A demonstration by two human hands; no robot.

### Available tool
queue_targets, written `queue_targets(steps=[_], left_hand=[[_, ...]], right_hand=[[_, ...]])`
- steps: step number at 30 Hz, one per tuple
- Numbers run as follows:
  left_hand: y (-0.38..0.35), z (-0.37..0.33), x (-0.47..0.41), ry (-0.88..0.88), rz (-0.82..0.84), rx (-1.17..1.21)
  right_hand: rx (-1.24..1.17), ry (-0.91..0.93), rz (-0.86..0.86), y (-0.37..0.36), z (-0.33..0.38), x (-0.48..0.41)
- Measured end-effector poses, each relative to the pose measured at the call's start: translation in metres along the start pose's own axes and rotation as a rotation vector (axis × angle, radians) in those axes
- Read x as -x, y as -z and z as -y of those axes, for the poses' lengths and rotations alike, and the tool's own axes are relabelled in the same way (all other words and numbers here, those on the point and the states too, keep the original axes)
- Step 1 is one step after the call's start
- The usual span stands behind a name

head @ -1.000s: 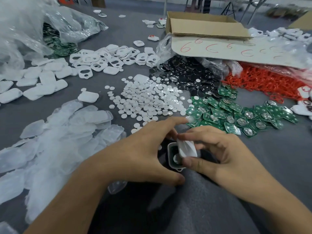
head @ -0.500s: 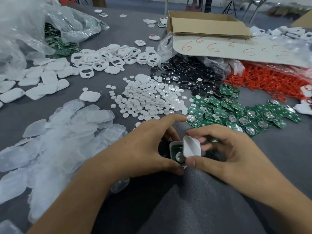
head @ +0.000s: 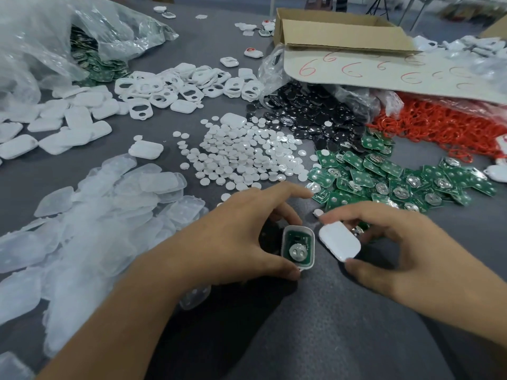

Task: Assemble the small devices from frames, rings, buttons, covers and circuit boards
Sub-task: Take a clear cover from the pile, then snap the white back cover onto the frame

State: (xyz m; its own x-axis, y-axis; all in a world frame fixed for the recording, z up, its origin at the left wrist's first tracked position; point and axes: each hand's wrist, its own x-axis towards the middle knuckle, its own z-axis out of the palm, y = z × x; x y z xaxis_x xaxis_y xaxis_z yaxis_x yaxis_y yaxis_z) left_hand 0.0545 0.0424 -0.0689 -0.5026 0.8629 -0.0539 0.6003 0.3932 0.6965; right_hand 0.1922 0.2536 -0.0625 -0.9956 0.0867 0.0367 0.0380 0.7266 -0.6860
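Head view gives us two hands at work toward the near edge of the grey table (head: 466, 242), each holding one part. Our left hand (head: 227, 250) grips one white frame (head: 298, 248) lying open side up, with one green circuit board and its round metal contact seated inside; the thumb presses the frame's near end, the middle fingers curl round its far end, and the index finger stretches out toward the boards beyond. Our right hand (head: 406, 250) pinches one white cover (head: 339, 241) between thumb at its near corner and index fingertip at its far corner, the other fingers loosely curled behind. The cover is tilted and sits just beside the frame on its right, a narrow gap between them. Everything else lies in heaps we cannot count: loose green circuit boards (head: 397, 182) just beyond the hands, small white buttons (head: 241, 157) mid-table, black discs (head: 310, 113) and red rings (head: 439, 127) toward the far right, white frames with holes (head: 186, 83) further back, solid white covers (head: 63, 124) by the left edge, and translucent covers (head: 96, 215) at the near left. We count one cardboard box (head: 337, 31) near the far edge and one clear plastic bag (head: 41, 37) in the far left corner.
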Motion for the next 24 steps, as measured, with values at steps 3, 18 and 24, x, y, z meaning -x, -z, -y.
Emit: queue_targets(steps=[3,18,24], left_hand=[[0.001,0.000,0.003,-0.024,0.012,0.029],[-0.007,0.005,-0.003,-0.049,-0.091,-0.014],[-0.001,0.009,-0.003,-0.008,-0.052,0.052]], right_hand=[[0.075,0.061,0.067,0.001,0.000,0.002],[0.080,0.121,-0.120,-0.024,0.010,-0.005],[0.105,0.114,-0.142,-0.034,0.014,-0.004]])
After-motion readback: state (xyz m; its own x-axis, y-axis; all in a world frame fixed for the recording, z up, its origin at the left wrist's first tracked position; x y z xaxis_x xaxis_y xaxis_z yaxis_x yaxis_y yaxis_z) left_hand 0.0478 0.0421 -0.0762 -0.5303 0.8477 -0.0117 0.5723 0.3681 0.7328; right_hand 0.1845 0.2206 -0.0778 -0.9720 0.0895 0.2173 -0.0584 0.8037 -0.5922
